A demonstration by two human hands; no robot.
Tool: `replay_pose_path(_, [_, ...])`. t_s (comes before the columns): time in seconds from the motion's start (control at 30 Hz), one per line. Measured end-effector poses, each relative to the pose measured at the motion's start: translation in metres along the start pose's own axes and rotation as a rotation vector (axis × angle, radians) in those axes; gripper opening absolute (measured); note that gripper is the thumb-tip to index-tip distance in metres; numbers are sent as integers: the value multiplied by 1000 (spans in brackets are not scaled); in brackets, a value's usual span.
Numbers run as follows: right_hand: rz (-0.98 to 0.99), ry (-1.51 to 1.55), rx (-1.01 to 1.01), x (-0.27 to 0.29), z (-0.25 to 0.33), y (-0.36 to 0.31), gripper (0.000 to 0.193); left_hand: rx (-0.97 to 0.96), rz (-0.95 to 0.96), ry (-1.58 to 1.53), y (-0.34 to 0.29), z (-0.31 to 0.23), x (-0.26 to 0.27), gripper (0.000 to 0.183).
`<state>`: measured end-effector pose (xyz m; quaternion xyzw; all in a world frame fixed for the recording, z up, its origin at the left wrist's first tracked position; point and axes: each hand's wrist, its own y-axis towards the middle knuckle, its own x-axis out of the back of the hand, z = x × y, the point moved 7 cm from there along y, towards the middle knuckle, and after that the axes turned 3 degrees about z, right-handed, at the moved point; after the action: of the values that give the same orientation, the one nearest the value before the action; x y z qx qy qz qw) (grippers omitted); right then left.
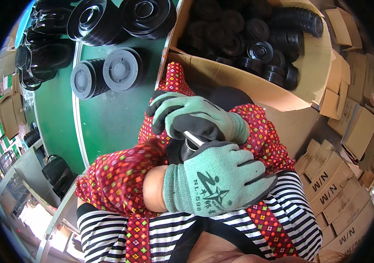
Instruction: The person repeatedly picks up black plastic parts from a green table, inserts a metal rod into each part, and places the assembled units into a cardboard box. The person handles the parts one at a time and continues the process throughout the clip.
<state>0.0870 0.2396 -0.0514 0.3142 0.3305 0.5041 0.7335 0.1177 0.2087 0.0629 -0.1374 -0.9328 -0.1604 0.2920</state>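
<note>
Both my hands wear green knit gloves with black-coated fingers, and they meet over my lap. My left hand comes in from the left, back upward, with its fingers curled. At its thumb is a narrow silver metal strip, which it seems to grip. Just beyond, my right hand is closed, its thumb close to the strip's far end. A shiny black rounded part shows below the strip, between the hands. Most of it is covered, so its kind and what the right fingers hold cannot be made out.
Left is a green table bearing stacked grey round lids and stacked black round plastic parts. An open cardboard box of black round parts stands ahead on the right. Flattened cartons are piled at right.
</note>
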Motion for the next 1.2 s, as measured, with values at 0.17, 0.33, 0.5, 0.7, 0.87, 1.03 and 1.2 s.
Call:
replay_pose_path(0.17, [292,-131,-202,22,20,-6,41,-67,96,-122,-2,-3,7,54])
replay_pose_path(0.33, [204,-230,-357,33,7,-6,34,-178,-29,-317,-16,2,28,36])
replay_pose_path(0.5, [323,-409,-511,39,25,0,32,-247,-187,-521,-40,8,39,25])
replay_pose_path(0.7, [294,-862,-186,35,47,-2,45,-206,-273,-584,-61,27,42,36])
replay_pose_path(0.87, [213,-516,-730,54,-17,-32,49,-5,-288,-199,-43,50,64,43])
replay_pose_path(1.03, [203,-796,-392,49,-6,-11,37,295,-640,-380,-91,81,89,45])
replay_pose_path(1.2, [-70,-231,-953,88,46,-38,36,294,-856,-256,-190,93,93,51])
